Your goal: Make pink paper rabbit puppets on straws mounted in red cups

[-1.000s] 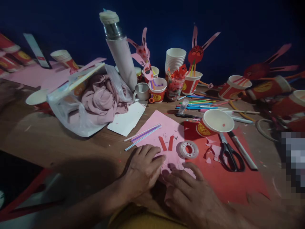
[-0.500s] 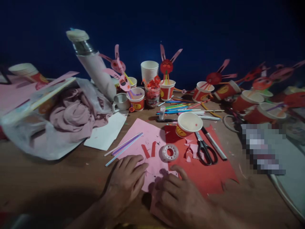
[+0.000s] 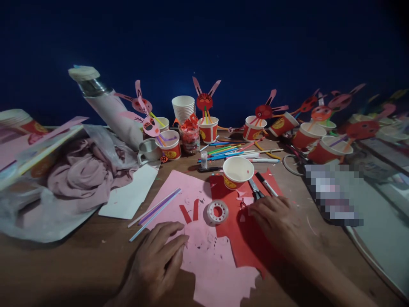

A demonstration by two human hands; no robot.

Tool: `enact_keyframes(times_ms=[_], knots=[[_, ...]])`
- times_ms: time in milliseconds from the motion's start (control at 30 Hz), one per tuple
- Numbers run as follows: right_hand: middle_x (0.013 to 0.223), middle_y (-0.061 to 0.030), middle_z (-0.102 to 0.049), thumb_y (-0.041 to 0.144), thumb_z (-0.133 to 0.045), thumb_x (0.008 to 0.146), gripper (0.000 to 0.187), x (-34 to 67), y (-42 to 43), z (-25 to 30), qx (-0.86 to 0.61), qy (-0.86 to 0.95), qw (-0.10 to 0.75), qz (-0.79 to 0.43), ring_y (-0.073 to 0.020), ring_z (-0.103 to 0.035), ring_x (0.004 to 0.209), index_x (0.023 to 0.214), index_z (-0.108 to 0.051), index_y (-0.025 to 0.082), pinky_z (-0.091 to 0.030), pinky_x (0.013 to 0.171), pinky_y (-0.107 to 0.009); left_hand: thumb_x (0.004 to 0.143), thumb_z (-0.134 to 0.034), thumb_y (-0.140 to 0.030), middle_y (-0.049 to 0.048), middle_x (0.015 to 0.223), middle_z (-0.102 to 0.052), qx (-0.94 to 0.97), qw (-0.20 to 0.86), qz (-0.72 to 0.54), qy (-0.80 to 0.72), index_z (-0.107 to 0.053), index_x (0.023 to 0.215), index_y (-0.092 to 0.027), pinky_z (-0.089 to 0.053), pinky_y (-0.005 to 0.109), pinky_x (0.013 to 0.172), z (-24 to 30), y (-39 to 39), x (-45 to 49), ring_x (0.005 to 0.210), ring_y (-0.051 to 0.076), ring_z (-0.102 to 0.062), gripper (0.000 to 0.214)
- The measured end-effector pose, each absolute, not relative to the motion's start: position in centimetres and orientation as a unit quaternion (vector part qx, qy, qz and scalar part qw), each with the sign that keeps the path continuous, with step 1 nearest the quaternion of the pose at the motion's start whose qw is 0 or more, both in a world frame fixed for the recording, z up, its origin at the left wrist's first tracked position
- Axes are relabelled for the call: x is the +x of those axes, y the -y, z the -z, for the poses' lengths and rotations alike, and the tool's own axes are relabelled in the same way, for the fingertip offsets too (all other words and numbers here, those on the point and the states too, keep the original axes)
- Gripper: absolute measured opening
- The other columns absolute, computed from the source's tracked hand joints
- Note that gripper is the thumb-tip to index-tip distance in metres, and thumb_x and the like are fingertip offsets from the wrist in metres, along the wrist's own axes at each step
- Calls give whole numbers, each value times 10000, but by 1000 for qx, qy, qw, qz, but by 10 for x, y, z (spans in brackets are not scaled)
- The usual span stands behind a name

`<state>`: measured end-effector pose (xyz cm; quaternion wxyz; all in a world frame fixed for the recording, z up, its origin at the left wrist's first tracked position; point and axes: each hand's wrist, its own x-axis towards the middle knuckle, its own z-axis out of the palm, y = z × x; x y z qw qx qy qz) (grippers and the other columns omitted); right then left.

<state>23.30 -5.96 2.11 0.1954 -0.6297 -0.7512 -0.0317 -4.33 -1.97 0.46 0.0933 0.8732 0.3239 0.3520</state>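
My left hand (image 3: 156, 256) lies flat with its fingers stretched on the left edge of a pink paper sheet (image 3: 207, 256). My right hand (image 3: 276, 219) rests on a red paper sheet (image 3: 243, 241), fingers curled over the handles of the scissors (image 3: 254, 189); only the blades stick out. Between the hands are a roll of clear tape (image 3: 217, 211) and two red paper strips (image 3: 188, 212). A red paper cup (image 3: 238, 172) lies on its side just beyond the scissors, beside a marker (image 3: 265, 184). Thin straws (image 3: 156, 211) lie across the pink sheet's left corner.
At the left are a plastic bag with pink cloth (image 3: 73, 175), a leaning thermos (image 3: 105, 108), a metal mug (image 3: 148, 150) and white paper (image 3: 128, 198). Behind stand stacked cups (image 3: 183, 106), cups with paper rabbit figures (image 3: 207, 128) and coloured sticks (image 3: 223, 150).
My right hand has left the pink paper and moved right and forward onto the scissors. The left hand stays on the pink sheet. The view has tilted up and turned right.
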Motion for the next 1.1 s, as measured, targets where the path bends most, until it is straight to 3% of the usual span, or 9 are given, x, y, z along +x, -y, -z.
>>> enact_keyframes(times_ms=[233,367,700,933,1100], knots=[[957,-46,-634,210,-455,825,176,238,46,-29,-668,736,99,50,-217,-530,869,877,-623,223,-310,769,-360,742,-458,-35,71,896,-566,876,110,-365,-294,-570,879,-165,-470,264,650,-9,14,-41,819,159,-541,220],[936,-42,-630,208,-452,827,170,232,41,-29,-659,747,79,35,-212,-530,894,840,-621,224,-309,786,-356,746,-449,-37,64,871,-574,877,118,-365,-290,-569,882,-168,-471,246,636,-9,13,-41,796,147,-553,223],[854,-30,-659,162,-392,849,239,254,36,-20,-646,744,147,87,-184,-542,769,730,-592,212,-306,737,-344,758,-440,-38,58,817,-602,874,129,-367,-291,-561,898,-176,-463,250,632,-17,0,-43,764,151,-569,231],[815,-51,-666,200,-381,854,197,274,36,-28,-660,719,162,146,-191,-573,744,802,-571,193,-329,757,-346,748,-466,-24,42,777,-601,869,125,-373,-302,-553,873,-163,-448,257,649,-28,-9,-44,744,144,-560,207],[739,-65,-671,311,-362,873,265,285,36,-32,-668,675,204,238,-202,-594,702,775,-572,183,-346,752,-352,742,-475,-8,44,799,-598,863,121,-378,-313,-555,891,-158,-454,276,675,-30,-18,-45,769,145,-552,225]])
